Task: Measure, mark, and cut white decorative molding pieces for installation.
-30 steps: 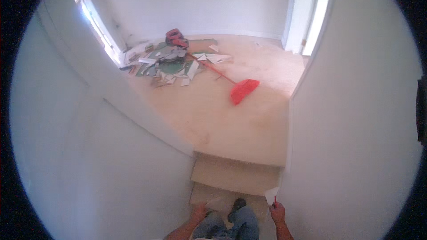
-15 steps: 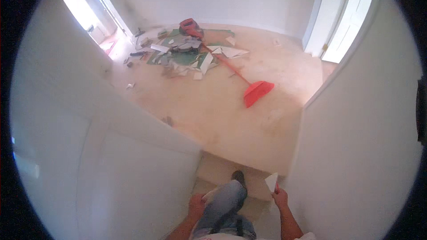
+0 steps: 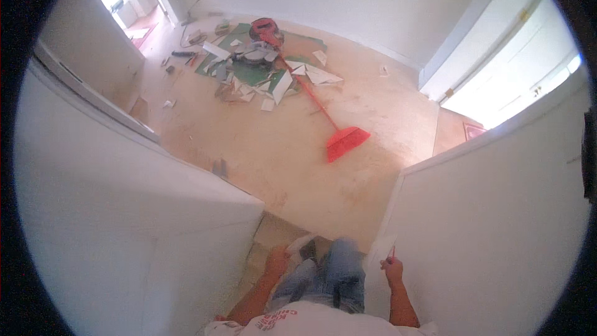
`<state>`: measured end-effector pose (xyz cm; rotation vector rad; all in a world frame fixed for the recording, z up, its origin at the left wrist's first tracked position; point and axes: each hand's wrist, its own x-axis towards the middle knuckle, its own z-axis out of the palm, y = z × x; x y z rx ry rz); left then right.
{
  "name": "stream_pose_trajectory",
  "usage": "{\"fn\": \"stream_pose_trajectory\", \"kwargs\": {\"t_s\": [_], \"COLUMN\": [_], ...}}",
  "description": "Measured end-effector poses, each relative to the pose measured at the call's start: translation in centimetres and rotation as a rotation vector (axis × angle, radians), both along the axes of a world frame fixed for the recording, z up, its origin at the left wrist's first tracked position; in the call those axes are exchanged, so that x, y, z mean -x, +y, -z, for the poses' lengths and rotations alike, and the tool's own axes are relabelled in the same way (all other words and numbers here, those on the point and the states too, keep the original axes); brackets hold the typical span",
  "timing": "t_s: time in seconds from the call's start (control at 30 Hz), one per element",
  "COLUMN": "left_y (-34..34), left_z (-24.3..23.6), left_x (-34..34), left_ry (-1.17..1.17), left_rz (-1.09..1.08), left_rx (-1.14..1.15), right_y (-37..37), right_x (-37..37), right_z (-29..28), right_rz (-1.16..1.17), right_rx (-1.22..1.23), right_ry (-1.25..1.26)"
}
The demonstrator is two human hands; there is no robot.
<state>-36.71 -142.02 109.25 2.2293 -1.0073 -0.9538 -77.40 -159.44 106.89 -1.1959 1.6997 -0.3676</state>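
My right hand [image 3: 392, 269] is closed round a thin red stick-like thing [image 3: 392, 252], beside the right wall. A flat pale piece [image 3: 387, 244] shows next to the red thing, hard to pick out against that wall. My left hand [image 3: 277, 261] is closed at the edge of the steps, with a pale flat strip [image 3: 301, 244] reaching from its fingers towards my knees. Blur hides the strip's kind. Both arms are bent beside my jeans [image 3: 342, 270].
A red broom [image 3: 347, 143] lies across the tan floor [image 3: 273, 143]. Behind it, white offcuts [image 3: 320, 74] surround a red and grey power tool [image 3: 258, 50] on a green sheet [image 3: 239, 29]. Steps [image 3: 273, 229] run between two low walls. Doorways [image 3: 504, 56] stand at both sides.
I have come up the steps and nearer to the floor ahead, my view shifting. My legs have moved, and both hands keep hold of their things.
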Motion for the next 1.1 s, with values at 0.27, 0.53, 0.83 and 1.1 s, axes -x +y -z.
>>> {"fn": "stream_pose_trajectory", "kwargs": {"t_s": [0.27,0.53,0.83,1.1], "left_y": [-8.9,-24.0,-25.5,-22.4], "left_z": [2.2,-7.2,-21.4,-21.8], "left_x": [-8.1,-22.4,-33.7,-45.7], "left_ry": [-0.176,-0.070,0.355,0.646], "left_rz": [-0.128,-0.448,-1.168,-1.453], "left_rx": [0.063,0.047,0.306,0.660], "right_y": [-13.0,-31.9,-46.7,-50.0], "right_x": [-5.2,-19.9,-43.1,-63.6], "right_z": [-0.9,-7.3,-20.1,-25.6], "right_rz": [-0.053,-0.140,-0.551,-0.532], "right_rx": [-0.142,-0.135,0.138,-0.148], "right_ry": [0.162,0.048,-0.155,-0.285]}}
